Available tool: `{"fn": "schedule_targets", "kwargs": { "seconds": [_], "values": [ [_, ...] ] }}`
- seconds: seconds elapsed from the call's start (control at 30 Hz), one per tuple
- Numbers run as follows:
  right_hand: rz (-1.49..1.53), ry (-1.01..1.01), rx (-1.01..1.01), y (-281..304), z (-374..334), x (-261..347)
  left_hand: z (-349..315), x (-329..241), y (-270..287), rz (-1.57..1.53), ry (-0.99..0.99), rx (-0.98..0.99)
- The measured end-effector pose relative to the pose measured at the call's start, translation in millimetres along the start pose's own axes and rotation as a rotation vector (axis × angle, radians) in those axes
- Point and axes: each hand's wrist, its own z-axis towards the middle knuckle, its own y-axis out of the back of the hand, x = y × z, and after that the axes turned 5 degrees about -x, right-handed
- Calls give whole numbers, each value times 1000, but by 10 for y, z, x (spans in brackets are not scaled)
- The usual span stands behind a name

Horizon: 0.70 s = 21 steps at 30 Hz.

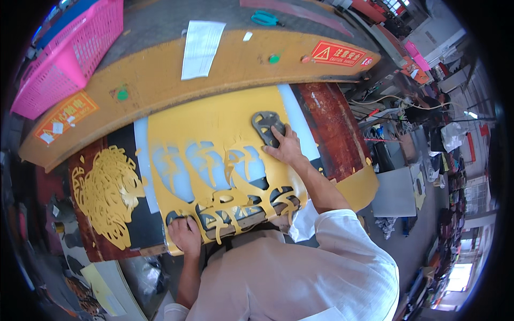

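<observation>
A yellow sheet (214, 115) lies over a pale board (292, 104), its near half full of sole-shaped and strap-shaped cut-outs. On its far right part rests a dark metal cutting die (262, 124), rounded with openings in it. My right hand (287, 147) grips the die's near right side, thumb and fingers on either side. At the sheet's near left corner my left hand (185, 235) has its fingers bent together over the edge, beside a dark patch; what lies under the fingertips is partly hidden. Tangled yellow offcuts (110, 195) are heaped on the left.
Across the far side runs a brown machine beam (235, 56) with green buttons, a red one, warning labels and a hanging paper (202, 49). A pink basket (69, 59) stands far left. Turquoise-handled snips (266, 18) lie behind the beam. Red-brown worn table surface (329, 128) shows on the right.
</observation>
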Motion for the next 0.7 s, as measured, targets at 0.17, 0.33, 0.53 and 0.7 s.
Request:
{"fn": "schedule_targets", "kwargs": {
  "seconds": [0.17, 0.33, 0.53, 0.7],
  "values": [
    [623, -258, 15, 543, 628, -94, -52, 37, -51, -16, -41, -54],
    [856, 216, -119, 745, 2215, -93, 130, -12, -34, 77, 26, 9],
    [755, -261, -99, 264, 1284, -364, 462, -214, 26, 44, 33, 80],
    [205, -142, 15, 866, 161, -238, 524, -280, 74, -63, 23, 19]
  ]
}}
